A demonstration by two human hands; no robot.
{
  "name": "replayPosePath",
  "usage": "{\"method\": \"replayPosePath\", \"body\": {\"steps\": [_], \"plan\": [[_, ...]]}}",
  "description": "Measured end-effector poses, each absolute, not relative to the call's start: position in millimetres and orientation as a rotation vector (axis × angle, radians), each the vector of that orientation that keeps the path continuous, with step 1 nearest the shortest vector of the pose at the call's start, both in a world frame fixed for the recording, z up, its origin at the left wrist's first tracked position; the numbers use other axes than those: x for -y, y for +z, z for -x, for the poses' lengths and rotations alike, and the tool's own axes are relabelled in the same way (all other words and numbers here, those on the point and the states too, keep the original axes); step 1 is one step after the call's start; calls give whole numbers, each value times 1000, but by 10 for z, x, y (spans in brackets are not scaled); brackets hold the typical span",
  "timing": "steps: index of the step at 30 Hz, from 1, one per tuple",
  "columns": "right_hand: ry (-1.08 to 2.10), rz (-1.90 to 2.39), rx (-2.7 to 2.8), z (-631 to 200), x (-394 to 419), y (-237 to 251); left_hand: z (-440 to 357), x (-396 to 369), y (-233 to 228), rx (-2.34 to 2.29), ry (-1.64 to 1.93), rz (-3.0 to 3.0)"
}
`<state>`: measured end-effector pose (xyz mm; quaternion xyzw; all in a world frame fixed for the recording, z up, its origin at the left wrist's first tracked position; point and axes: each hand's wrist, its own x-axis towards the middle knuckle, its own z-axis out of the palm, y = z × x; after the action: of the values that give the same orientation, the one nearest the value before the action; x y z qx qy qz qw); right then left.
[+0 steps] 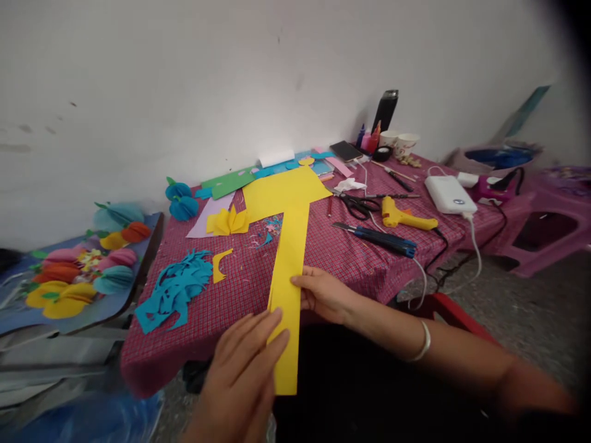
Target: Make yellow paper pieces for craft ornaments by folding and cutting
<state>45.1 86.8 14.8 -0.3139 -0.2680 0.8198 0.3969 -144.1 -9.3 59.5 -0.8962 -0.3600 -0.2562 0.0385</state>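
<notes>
A long yellow paper strip [292, 258] reaches from over the table toward me, its near end past the table edge. My right hand [323, 295] pinches its right edge, thumb on top. My left hand [247, 360] holds the lower left edge, fingers lying across the paper and thumb out of sight. At the far end the strip meets or overlaps a wider yellow sheet [272, 191]; whether they are joined I cannot tell. Left of the strip lie a folded yellow paper shape [229, 221], a yellow offcut [220, 266] and a heap of blue paper scraps [178, 289].
On the checked tablecloth [231, 314] to the right lie black scissors [357, 205], a blue craft knife [381, 239], a yellow glue gun [406, 215] and a white power bank [450, 194] with cables. Paper fruits [64, 298] rest at left. A black bottle [385, 111] stands behind.
</notes>
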Motion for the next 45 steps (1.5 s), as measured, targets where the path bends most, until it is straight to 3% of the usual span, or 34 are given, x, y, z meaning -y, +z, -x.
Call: {"method": "replayPosePath", "body": {"steps": [5,12,17,22,33,45], "plan": [[2253,753,657,-395,-911,143,1828,106,571,1098,-690,2647],[2260,648,625,-324,-872,218,1377,52,673,562,-759,3108],[2029,604,674,-498,-842,312,1105,-9,558,1130,-1397,2966],[1813,634,1013,-750,-628,278,770,-231,510,1682,-1564,2529],[1808,408,1159,-1148,-437,315,315,-403,565,1442,-1806,2287],[1679,477,1264,-1267,-429,265,142,-426,495,1648,-2040,2358]]}}
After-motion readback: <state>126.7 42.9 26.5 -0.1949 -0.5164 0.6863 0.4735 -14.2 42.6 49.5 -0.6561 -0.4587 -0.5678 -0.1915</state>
